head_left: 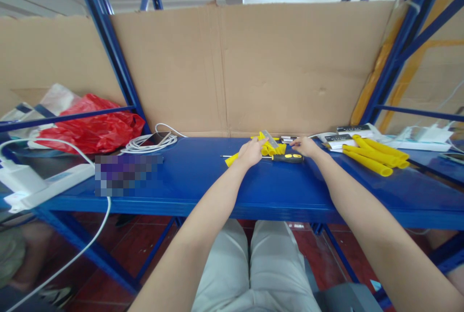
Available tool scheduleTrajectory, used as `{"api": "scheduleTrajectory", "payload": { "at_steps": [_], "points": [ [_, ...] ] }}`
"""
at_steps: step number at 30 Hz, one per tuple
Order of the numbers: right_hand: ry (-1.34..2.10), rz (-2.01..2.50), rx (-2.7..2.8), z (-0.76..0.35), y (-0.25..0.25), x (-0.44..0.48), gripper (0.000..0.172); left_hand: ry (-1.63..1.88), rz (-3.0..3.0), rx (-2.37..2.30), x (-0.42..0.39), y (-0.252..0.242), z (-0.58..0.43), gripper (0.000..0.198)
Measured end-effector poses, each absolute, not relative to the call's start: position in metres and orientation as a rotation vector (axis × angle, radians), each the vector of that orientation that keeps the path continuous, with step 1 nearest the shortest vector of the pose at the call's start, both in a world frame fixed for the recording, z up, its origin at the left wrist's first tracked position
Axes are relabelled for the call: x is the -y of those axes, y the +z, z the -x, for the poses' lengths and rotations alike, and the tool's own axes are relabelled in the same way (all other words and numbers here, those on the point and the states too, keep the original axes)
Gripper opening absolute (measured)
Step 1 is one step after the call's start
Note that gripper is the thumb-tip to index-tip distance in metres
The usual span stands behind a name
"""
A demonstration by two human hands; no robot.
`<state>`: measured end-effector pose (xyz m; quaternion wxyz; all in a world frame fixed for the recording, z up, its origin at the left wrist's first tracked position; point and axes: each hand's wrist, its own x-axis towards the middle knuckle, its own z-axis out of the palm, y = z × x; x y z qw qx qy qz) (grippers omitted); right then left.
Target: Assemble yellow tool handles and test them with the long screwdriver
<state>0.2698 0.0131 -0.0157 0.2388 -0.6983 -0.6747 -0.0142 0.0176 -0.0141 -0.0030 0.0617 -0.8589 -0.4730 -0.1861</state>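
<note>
My left hand [251, 152] is closed over a yellow tube [232, 160], whose end pokes out beneath the wrist side. By its fingertips lie several yellow pieces [273, 149] and a greyish translucent strip [268, 139]. To the right, my right hand [306, 147] has its fingers drawn together near a small black-and-white packet [288, 139]; what is between them is too small to tell. A screwdriver [288, 158] with a black and yellow handle lies on the table between the hands, its thin shaft passing left under my left hand.
Yellow tubes [377, 155] and black-and-white packets [339, 142] lie at the right of the blue table [203, 181]. Power strips [54, 187] stand at both sides. A coiled white cable [148, 144] and a red plastic bag [96, 123] are left. Cardboard [271, 70] walls the back.
</note>
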Motion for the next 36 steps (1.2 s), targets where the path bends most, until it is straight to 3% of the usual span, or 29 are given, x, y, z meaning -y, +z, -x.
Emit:
{"api": "scheduleTrajectory", "payload": {
  "at_steps": [6,15,22,27,36],
  "points": [
    [0.104,1.782,1.949,-0.274,-0.025,-0.023,0.022,-0.569,2.621,1.391,0.013,-0.004,-0.018,0.053],
    [0.398,1.769,2.102,-0.262,-0.008,-0.006,0.057,-0.531,2.614,1.356,0.012,-0.006,-0.019,0.055],
    [0.58,1.722,2.135,-0.258,-0.005,0.002,0.064,-0.445,2.594,1.368,0.018,-0.003,-0.022,0.06],
    [0.576,1.775,2.118,-0.256,-0.007,-0.004,0.055,-0.416,2.58,1.378,0.02,-0.002,-0.022,0.061],
    [0.274,1.831,2.125,-0.255,-0.009,-0.013,0.013,-0.445,2.606,1.343,0.018,-0.002,-0.022,0.057]
  ]
}}
